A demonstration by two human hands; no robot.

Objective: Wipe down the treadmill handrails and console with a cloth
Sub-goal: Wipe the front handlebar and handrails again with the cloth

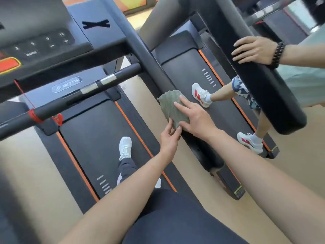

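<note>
A green, ribbed cloth (169, 106) with scalloped edges lies on the smooth, rounded black handrail (151, 64). The right hand (197, 118) presses it flat, fingers spread; the left hand (169, 138) pinches its near edge.

1. The console (40, 41) is running off the left and top edges; its button labels are blurring beyond reading.
2. The right grip (195, 118) is covering part of the cloth (169, 103).
3. The cloth is hiding the handrail (149, 64) stretch beneath it.
4. A bystander's arm (302, 53) is leaving the right edge.
</note>
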